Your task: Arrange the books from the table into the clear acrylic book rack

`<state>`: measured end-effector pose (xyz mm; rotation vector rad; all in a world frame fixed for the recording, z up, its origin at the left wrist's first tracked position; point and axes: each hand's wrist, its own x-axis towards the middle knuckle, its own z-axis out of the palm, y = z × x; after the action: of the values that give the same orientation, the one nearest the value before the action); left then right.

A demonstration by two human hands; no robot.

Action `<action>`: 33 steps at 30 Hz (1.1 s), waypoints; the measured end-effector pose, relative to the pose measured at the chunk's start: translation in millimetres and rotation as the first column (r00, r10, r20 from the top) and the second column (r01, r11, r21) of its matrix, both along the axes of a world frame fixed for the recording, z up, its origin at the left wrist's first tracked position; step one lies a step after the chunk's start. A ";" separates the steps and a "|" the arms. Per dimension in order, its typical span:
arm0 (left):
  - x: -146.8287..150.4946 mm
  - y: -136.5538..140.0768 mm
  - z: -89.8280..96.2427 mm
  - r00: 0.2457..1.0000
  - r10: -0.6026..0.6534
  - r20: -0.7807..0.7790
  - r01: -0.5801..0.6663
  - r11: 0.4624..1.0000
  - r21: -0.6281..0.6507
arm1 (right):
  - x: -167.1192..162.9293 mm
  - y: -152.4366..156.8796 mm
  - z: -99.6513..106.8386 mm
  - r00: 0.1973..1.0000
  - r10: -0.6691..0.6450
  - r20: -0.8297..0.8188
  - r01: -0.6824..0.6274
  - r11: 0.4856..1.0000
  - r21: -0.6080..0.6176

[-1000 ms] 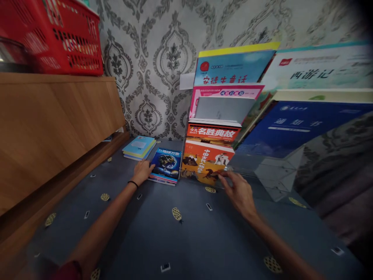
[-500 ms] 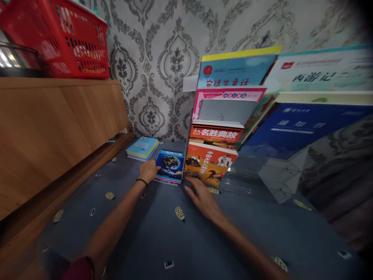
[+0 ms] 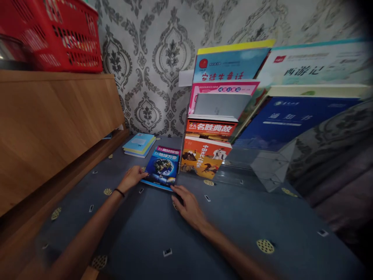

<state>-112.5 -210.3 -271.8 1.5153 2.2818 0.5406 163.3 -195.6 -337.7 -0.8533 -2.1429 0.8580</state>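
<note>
A blue book with a globe on its cover lies on the dark patterned cloth. Under it, a pink-covered book shows along the far edge. My left hand is closed on the blue book's left edge, thumb on the cover. At the near right corner, my right hand touches the book with its fingertips. Its thumb is spread away from the fingers. Just right of the pile, a clear tiered stand holds an orange book at the bottom and a red-titled book above it.
Light-blue and yellow books lie stacked at the back left. Higher on the stand are a dark blue book and several large books. A red basket sits on the wooden cabinet at left. Patterned wallpaper stands behind.
The blue book has slid nearer to me with my left hand, uncovering the pink book's far edge. My right hand has come back from beside the stand to the book's near corner.
</note>
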 end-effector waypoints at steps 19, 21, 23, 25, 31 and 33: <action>28.9 -105.0 -6.7 0.536 -0.116 0.836 0.189 0.982 0.015 | -22.1 0.3 31.2 0.820 -0.204 -0.535 -0.368 0.529 -0.765; 31.3 -108.3 -3.5 0.544 -0.156 0.824 0.182 0.981 0.065 | -17.4 -4.1 34.9 0.815 -0.140 -0.562 -0.410 0.547 -0.730; 34.4 -109.2 0.5 0.596 -0.214 0.774 0.189 0.974 0.124 | -11.8 -8.0 37.3 0.822 -0.064 -0.565 -0.419 0.605 -0.677; 36.0 -109.8 4.3 0.694 -0.278 0.664 0.218 0.960 0.174 | -5.1 -11.6 39.0 0.837 0.017 -0.546 -0.405 0.691 -0.599; 33.6 -109.7 10.0 0.914 -0.360 0.188 0.313 0.919 0.239 | 21.7 -20.3 44.3 0.927 0.191 -0.322 -0.304 0.888 -0.347; 37.8 -105.2 10.6 0.921 -0.379 0.085 0.342 0.896 0.284 | 30.0 -20.2 44.3 0.953 0.187 -0.238 -0.258 0.915 -0.311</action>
<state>-74.7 -315.5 -261.1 1.9072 1.8135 0.8348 193.3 -215.7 -293.3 -0.6534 -1.9641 1.4030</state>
